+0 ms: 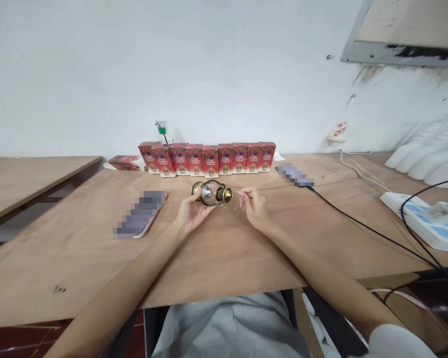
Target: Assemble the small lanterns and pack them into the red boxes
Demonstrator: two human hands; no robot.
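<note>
Over plywood table, left hand gripping lantern; right hand pinching perhaps wire.

Brass-gold and clear glass lantern, red boxes with gold motifs, pale brown plywood table, white wall

Light brown wooden table: row of small red cardboard boxes ranged along the wall; white power strip and black cable laid at right.
</note>
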